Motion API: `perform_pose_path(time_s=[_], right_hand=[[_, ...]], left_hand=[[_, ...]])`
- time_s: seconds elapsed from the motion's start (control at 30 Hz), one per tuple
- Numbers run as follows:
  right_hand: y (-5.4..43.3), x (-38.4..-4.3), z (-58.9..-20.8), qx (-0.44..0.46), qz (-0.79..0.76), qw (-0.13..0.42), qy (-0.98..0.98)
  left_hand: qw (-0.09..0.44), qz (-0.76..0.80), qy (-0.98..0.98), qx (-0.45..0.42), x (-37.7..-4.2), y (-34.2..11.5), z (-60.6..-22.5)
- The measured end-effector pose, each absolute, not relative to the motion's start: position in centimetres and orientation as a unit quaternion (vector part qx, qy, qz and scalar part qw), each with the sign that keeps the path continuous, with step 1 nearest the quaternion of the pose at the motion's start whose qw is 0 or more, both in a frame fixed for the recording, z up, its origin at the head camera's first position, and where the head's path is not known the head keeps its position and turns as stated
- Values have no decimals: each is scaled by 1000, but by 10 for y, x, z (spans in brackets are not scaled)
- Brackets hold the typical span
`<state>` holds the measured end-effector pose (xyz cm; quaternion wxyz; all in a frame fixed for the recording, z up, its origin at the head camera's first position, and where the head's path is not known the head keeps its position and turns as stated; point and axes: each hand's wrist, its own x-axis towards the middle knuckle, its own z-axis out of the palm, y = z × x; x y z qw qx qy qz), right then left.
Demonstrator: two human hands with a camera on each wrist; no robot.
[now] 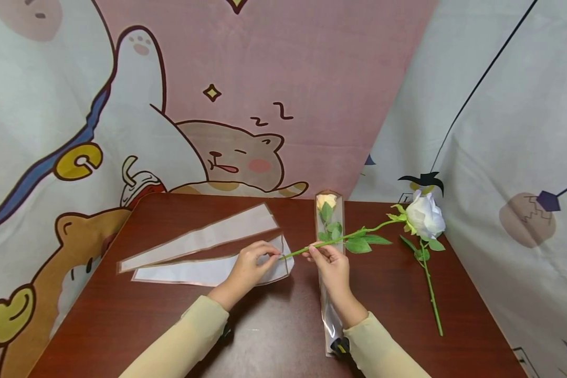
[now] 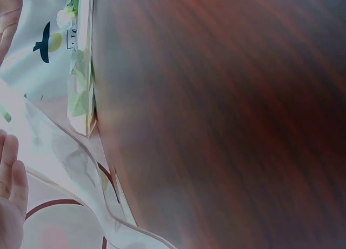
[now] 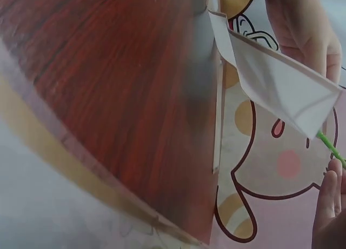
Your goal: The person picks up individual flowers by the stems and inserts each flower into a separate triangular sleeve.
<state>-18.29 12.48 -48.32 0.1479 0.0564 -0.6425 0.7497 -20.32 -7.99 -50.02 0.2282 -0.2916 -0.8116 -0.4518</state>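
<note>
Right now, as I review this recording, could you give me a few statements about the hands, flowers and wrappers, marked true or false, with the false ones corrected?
1. The right hand holds a green stem. True.
2. The rose inside the narrow clear wrapper is red. False: the rose is cream.
3. The left hand is at the wide end of the nearer white wrapper. True.
4. The farther white wrapper holds a flower. False: the farther white wrapper lies with no flower showing in it.
5. The loose stem at the right of the table has no leaves. False: the loose stem bears green leaves.
</note>
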Motion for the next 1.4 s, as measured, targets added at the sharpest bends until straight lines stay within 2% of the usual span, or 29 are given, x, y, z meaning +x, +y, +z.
perform_pose_path(time_s=[0.63,0.9,1.1,1.4], right_hand=[[105,-183,-488,56,764,100,-635],[103,-183,-488,25,752,104,-650],[102,-183,-486,-3,799,105,-592],[104,-184,-485,-38,812,149,-562]], left_hand=[[255,-442,-810,-289,-202,-76,-500],[251,-440,-817,-276,-201,-75,-500],[262,-445,-812,-272,-202,-75,-500],[256,-447,-811,-278,-203,-73,-500]])
